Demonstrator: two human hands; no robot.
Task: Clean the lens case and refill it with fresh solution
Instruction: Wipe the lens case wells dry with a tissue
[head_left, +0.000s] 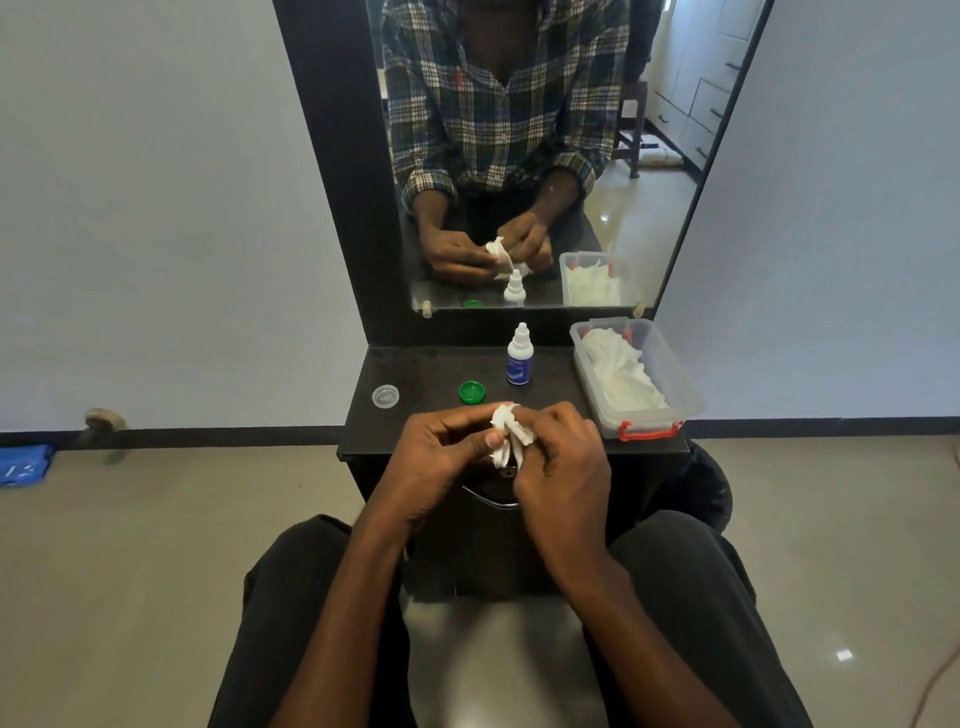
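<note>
Soft even daylight, sharp focus, wide-angle edge bending.

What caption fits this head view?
Both hands, left hand and right hand, rub a white tissue beside a solution bottle.

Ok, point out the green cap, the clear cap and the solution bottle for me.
green cap (472, 392), head view, centre of its top face.
clear cap (385, 396), head view, middle of the cap.
bottle (518, 367), head view, on the blue label.

On the surface (415, 374), a bottle (518, 356) stands behind a cap (472, 392); a second cap (385, 396) lies left, a tissue box (638, 376) right.
</note>
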